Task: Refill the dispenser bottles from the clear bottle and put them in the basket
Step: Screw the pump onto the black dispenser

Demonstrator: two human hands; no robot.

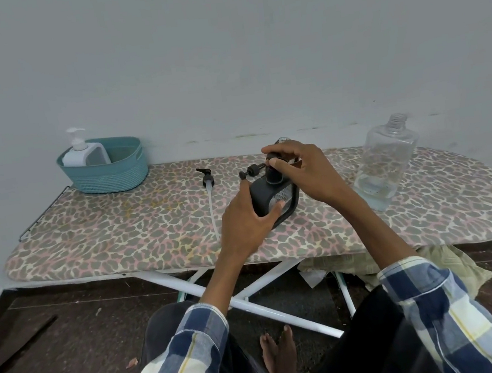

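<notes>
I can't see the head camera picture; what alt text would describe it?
A person's left hand holds a black dispenser bottle upright on a leopard-print ironing board while the right hand grips its pump top. A loose pump lies to the left, a teal basket holding a white dispenser bottle stands far left, and a clear bottle stands right.

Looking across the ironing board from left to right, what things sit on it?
Teal basket holding a white dispenser bottle → loose black pump → black dispenser bottle gripped by both hands → clear bottle.
</notes>
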